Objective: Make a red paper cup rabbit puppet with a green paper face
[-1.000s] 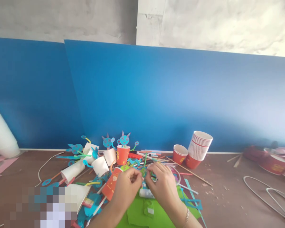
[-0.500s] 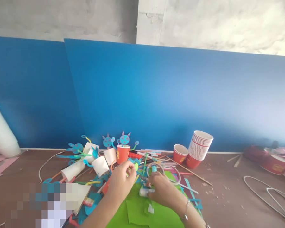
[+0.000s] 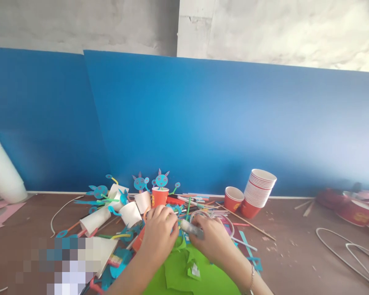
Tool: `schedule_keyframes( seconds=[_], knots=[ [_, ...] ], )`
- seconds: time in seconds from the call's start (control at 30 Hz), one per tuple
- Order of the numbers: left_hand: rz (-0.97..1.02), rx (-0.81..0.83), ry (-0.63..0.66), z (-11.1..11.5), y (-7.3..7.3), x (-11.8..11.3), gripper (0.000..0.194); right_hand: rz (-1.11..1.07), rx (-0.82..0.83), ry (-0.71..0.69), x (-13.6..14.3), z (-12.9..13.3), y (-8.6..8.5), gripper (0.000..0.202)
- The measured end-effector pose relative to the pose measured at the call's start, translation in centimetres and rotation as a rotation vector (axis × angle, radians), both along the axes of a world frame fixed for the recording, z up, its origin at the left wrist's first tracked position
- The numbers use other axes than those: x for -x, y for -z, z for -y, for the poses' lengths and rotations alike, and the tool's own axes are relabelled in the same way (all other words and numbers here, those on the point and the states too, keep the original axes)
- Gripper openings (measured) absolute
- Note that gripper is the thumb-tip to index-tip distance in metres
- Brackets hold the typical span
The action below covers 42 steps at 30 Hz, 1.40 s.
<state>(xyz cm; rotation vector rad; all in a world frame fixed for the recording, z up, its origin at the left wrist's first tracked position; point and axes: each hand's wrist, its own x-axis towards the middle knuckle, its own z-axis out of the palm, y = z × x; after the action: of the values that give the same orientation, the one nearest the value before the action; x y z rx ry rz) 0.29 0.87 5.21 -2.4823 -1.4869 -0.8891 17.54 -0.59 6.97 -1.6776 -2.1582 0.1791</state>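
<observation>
My right hand (image 3: 211, 237) is closed around a whitish glue stick (image 3: 191, 229), its end pointing left toward my other hand. My left hand (image 3: 160, 228) is closed in a pinch, its fingertips close to the glue stick's end. A small light-green paper piece is in its fingers, now mostly hidden behind them. Below both hands lie sheets of green paper (image 3: 209, 282) with torn scraps on top. Just beyond my left hand stands a red paper cup (image 3: 159, 197) bearing a blue paper cat-like figure (image 3: 161, 180).
White paper cups (image 3: 130, 214) with blue cut-outs lie on the left. Straws, pens and a coiled white cable (image 3: 230, 225) crowd the middle. A red cup (image 3: 233, 198) and a cup stack (image 3: 258, 192) stand at the back right. Behind rises a blue panel (image 3: 203, 123).
My right hand has picked the glue stick up from the green paper and brought it close to my left hand. The left hand has turned slightly, covering the light-green piece.
</observation>
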Motion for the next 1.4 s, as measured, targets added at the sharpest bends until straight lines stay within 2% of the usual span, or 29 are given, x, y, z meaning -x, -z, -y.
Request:
schedule_keyframes(
  seconds=[0.17,0.43,0.57,0.7,0.8,0.9,0.97,1.1,1.2,1.3,1.4],
  knots=[
    [-0.069,-0.035,0.057,0.1,0.3,-0.1,0.015,0.004,-0.03,0.01,0.3,0.1,0.1,0.011],
    [0.057,-0.015,0.014,-0.1,-0.3,0.1,0.015,-0.009,-0.01,0.026,0.2,0.2,-0.3,0.007],
    [0.096,0.026,0.051,0.0,-0.3,0.0,0.014,-0.013,0.021,0.012,0.1,0.0,-0.4,0.01],
    [0.228,0.078,0.071,-0.5,-0.4,0.7,0.015,0.183,0.167,0.101,-0.3,-0.2,0.0,0.014],
    [0.334,0.148,0.078,-1.2,-0.8,1.7,0.016,0.305,0.305,0.109,0.0,-0.1,0.6,0.022],
    [0.381,0.232,0.019,-1.5,-1.2,2.3,0.017,0.337,0.315,0.108,0.7,0.1,1.0,0.025],
    [0.396,0.282,-0.008,-1.4,-1.3,2.2,0.017,0.284,0.24,0.109,1.2,0.2,1.2,0.021],
    [0.428,0.391,-0.013,-0.6,-1.3,1.2,0.014,-0.008,-0.119,0.011,2.1,0.5,1.5,0.014],
    [0.472,0.511,-0.003,0.0,-1.4,0.2,0.012,-0.1,-0.32,-0.06,2.7,0.9,2.0,0.016],
    [0.493,0.591,-0.006,0.3,-1.6,-0.3,0.014,-0.124,-0.431,-0.092,3.0,1.1,2.3,0.011],
    [0.486,0.604,0.034,0.3,-2.1,0.2,0.019,-0.189,-0.448,-0.097,2.8,0.8,2.1,0.012]
  ],
)
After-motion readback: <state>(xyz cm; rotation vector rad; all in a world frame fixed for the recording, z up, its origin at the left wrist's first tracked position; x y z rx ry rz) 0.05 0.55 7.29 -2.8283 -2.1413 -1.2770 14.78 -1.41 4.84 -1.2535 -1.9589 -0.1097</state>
